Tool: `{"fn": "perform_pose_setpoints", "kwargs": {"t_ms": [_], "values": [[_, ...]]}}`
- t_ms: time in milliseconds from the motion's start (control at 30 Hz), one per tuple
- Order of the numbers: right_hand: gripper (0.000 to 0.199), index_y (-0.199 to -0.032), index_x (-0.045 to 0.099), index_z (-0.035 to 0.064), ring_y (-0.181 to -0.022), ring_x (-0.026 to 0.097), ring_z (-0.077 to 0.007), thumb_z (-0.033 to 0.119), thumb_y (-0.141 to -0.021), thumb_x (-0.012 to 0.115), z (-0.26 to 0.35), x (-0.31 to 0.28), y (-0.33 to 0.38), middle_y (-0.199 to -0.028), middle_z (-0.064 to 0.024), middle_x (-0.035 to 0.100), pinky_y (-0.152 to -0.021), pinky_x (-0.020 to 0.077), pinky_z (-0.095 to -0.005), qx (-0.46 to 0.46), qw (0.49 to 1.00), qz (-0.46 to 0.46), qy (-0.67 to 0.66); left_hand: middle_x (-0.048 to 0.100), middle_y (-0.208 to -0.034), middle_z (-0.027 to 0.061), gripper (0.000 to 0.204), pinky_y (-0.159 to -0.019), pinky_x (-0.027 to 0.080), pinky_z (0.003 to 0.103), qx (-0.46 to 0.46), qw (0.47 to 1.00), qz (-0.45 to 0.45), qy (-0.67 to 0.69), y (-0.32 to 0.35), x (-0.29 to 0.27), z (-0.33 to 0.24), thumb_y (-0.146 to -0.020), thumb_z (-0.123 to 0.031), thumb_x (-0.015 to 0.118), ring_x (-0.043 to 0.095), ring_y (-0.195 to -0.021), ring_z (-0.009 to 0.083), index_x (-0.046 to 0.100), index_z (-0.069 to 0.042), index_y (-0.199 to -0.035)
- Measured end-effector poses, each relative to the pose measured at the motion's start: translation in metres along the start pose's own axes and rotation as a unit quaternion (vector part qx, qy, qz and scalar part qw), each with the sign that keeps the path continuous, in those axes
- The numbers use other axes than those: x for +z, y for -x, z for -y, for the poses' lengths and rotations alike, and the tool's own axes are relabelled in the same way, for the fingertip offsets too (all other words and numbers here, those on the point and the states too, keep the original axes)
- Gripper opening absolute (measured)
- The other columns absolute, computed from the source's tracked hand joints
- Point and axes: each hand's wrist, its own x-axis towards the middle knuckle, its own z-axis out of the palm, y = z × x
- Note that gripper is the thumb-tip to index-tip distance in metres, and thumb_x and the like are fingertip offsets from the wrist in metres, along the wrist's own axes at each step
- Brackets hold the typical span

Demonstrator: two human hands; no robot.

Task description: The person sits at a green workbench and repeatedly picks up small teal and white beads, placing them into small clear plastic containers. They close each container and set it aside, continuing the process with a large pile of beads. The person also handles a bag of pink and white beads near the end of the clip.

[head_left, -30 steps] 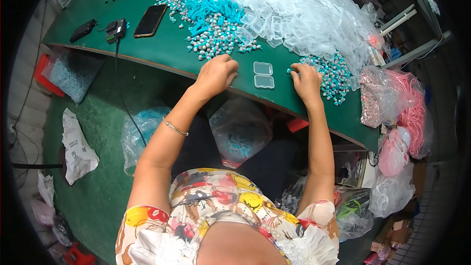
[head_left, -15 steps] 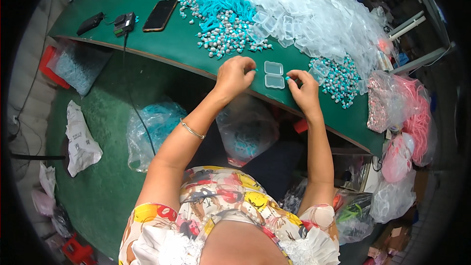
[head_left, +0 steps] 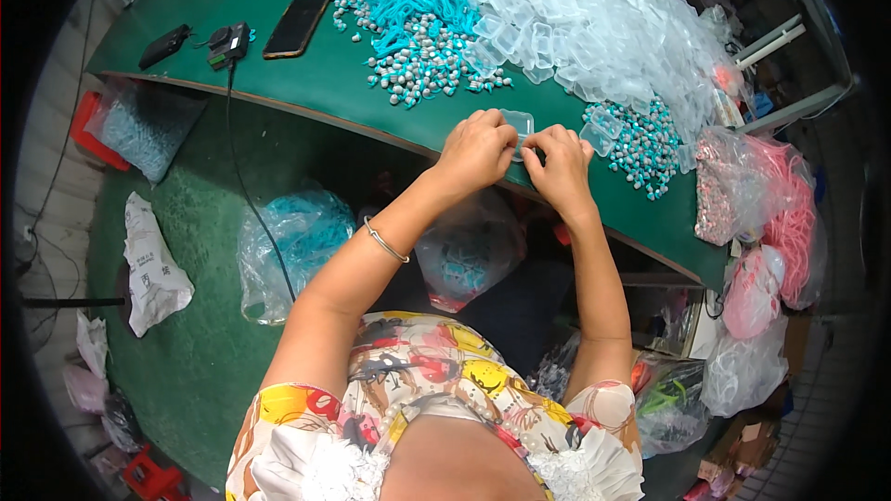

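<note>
Overhead view of a green bench (head_left: 353,97), near edge slanting from upper left to lower right. Just inside that near edge, right of its middle: a small clear plastic case (head_left: 522,121), lying open, upper half in sight, lower half mostly hidden between two bare hands.

Left hand (head_left: 481,144) at the left side of the case, fingers curled, thumb and fingertips drawn together. Right hand (head_left: 560,162) at the right side, likewise curled, fingertips close to those opposite. Impossible to tell, in either hand, a pinch on some small piece from an empty closing.

Beyond the hands, toward the far edge: a large mound of clear cases (head_left: 575,28). Left of the hands: a heap of grey-and-teal pieces (head_left: 418,65), with teal cords (head_left: 418,5) behind. Toward the right end: a second heap of similar pieces (head_left: 645,144). Toward the left end: a phone (head_left: 296,28) and two black devices (head_left: 228,44).

Handling, by judgement: probably very light, smooth and a little slippery, thin-walled but fairly stiff; likely to skid or tip under a careless nudge. Best held by the opposite side rims, with gentle pressure and no strain where the halves meet.
</note>
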Motion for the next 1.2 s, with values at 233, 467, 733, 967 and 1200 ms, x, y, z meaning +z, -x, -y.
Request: {"fn": "perform_pose_setpoints", "kwargs": {"t_ms": [233, 467, 733, 967, 1200], "values": [[0.010, -0.089, 0.072, 0.0103, -0.089, 0.061, -0.0259, 0.017, -0.085, 0.066, -0.013, 0.002, -0.005, -0.089, -0.0049, 0.065, -0.083, 0.0421, -0.0433, 0.043, 0.991, 0.047, -0.121, 0.056, -0.100, 0.0095, 0.040, -0.081, 0.047, 0.043, 0.009, 0.999, 0.029, -0.008, 0.007, -0.013, -0.001, -0.073, -0.022, 0.080, 0.057, -0.097, 0.0304, 0.064, -0.008, -0.107], [0.010, -0.089, 0.071, 0.0088, -0.074, 0.063, -0.0274, 0.015, -0.084, 0.066, -0.008, 0.022, -0.072, -0.078, -0.0084, 0.066, -0.068, 0.0490, -0.0401, -0.030, 0.974, -0.043, -0.222, 0.055, -0.100, 0.0086, 0.043, -0.080, 0.045, 0.042, 0.004, 0.998, 0.053, -0.042, 0.011, -0.035, 0.014, -0.071, -0.026, 0.082, 0.056, -0.097, 0.0293, 0.065, -0.010, -0.108], [0.014, -0.094, 0.072, 0.0131, -0.094, 0.062, -0.0312, 0.016, -0.082, 0.068, 0.020, 0.076, -0.180, -0.091, -0.0075, 0.069, -0.081, 0.0404, -0.0508, -0.056, 0.995, -0.078, 0.027, 0.056, -0.094, 0.0066, 0.043, -0.079, 0.045, 0.042, 0.025, 0.999, -0.011, -0.032, 0.020, -0.043, 0.040, -0.070, -0.035, 0.081, 0.057, -0.092, 0.0277, 0.065, -0.012, -0.102], [0.018, -0.096, 0.072, 0.0173, -0.095, 0.063, -0.0292, 0.014, -0.079, 0.068, 0.018, 0.101, -0.220, -0.090, -0.0071, 0.073, -0.086, 0.0340, -0.0491, 0.005, 0.974, 0.001, 0.226, 0.055, -0.093, 0.0055, 0.043, -0.080, 0.045, 0.041, 0.017, 0.999, -0.014, -0.030, 0.020, -0.041, 0.039, -0.070, -0.036, 0.081, 0.056, -0.091, 0.0264, 0.064, -0.013, -0.103], [0.018, -0.095, 0.074, 0.0190, -0.093, 0.065, -0.0249, 0.015, -0.077, 0.071, -0.003, 0.082, -0.187, -0.092, -0.0006, 0.074, -0.087, 0.0354, -0.0480, 0.047, 0.998, -0.049, -0.014, 0.055, -0.093, 0.0047, 0.043, -0.080, 0.045, 0.041, 0.012, 0.999, -0.017, -0.025, 0.021, -0.040, 0.038, -0.069, -0.036, 0.081, 0.057, -0.092, 0.0259, 0.065, -0.013, -0.102]]}}
